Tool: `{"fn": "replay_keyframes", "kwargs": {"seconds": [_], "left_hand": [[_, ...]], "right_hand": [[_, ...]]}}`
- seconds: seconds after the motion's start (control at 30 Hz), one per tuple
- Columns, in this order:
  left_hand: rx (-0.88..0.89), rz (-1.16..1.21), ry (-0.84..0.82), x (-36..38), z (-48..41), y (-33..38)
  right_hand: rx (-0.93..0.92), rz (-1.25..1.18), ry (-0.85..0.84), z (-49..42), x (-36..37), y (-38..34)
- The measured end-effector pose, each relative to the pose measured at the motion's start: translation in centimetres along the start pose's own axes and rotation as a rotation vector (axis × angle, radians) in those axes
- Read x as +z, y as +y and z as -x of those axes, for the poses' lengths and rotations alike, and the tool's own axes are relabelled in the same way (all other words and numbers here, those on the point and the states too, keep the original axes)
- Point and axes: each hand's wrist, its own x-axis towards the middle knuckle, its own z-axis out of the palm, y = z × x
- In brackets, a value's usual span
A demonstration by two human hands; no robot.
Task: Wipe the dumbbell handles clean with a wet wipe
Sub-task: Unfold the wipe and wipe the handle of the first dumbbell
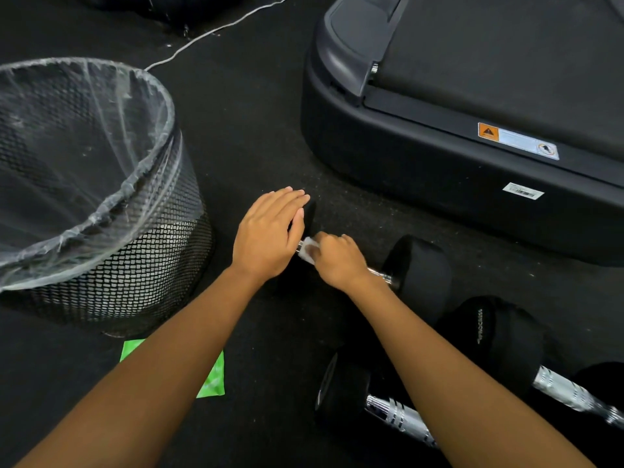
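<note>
A black dumbbell [418, 265] lies on the dark floor in the middle of the view. My left hand [270, 231] rests flat with straight fingers on its left head, which is mostly hidden. My right hand [337, 260] grips a white wet wipe [308, 248] wrapped round the chrome handle, close to the left head. A short bit of bare handle shows by the right head. Two more dumbbells lie nearer me at the lower right, one [398, 413] with its chrome handle partly under my right forearm, the other [506, 336] further right.
A black mesh bin [128, 258] with a clear liner stands to the left. A green wipe packet [212, 380] lies on the floor under my left forearm. A treadmill base [439, 157] fills the upper right. A white cable [209, 32] runs across the floor behind.
</note>
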Motion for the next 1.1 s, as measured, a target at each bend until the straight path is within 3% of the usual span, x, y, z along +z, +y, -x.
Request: {"fn": "replay_keyframes", "kwargs": {"seconds": [0.17,0.5,0.63,0.9,1.1], "left_hand": [[-0.003,0.005,0.007,0.2,0.1,-0.2],[0.0,0.002,0.012,0.1,0.0,0.0],[-0.001,-0.005,0.012,0.0,-0.1,0.0],[0.009,0.008,0.024,0.0,0.1,-0.1],[0.005,-0.004,0.023,0.0,0.0,0.0]], "right_hand": [[-0.087,0.058,0.123,1.2,0.2,0.3],[-0.01,-0.09,0.253,2.0,1.2,0.5],[-0.009,-0.132,0.168,0.8,1.1,-0.3],[0.064,0.027,-0.11,1.1,-1.2,1.6],[0.116,-0.096,-0.022,0.2,0.1,-0.6]]}}
